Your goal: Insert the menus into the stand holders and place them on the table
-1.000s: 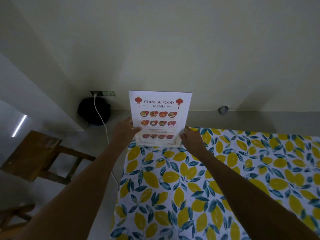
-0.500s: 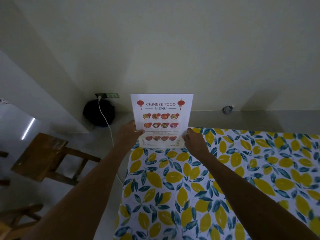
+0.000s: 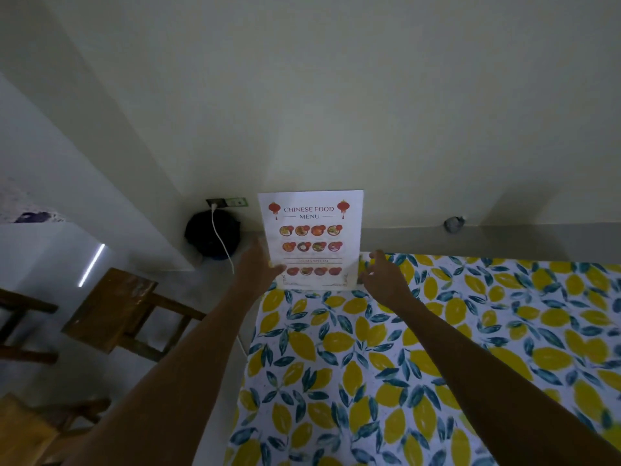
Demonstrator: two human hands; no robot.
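One bench (image 3: 437,364) occupied the right half of the room, covered by a cloth printed with yellow lemons and dark leaves. Two wooden chairs stood on the floor to its left: one chair (image 3: 114,311) near the bench corner, a second chair (image 3: 30,428) closer to the viewer and only partly visible. One dark round bag (image 3: 201,237) rested against the wall beneath one socket strip (image 3: 226,203), with one white cable (image 3: 221,240) running down from it.

One menu (image 3: 311,238), headed "Chinese Food Menu", stood upright at the far left corner of the bench, its lower edge seated in a clear stand holder (image 3: 316,286) that was hard to make out.

Two bare arms reached forward. The left hand (image 3: 258,267) lay against the menu's lower left edge, thumb touching the sheet; whether its grip closed on the sheet could not be told. The right hand (image 3: 383,277) sat just beside the lower right corner, fingers (image 3: 374,257) spread wide, holding nothing.

One small grey object (image 3: 454,223) lay on the floor by the wall.
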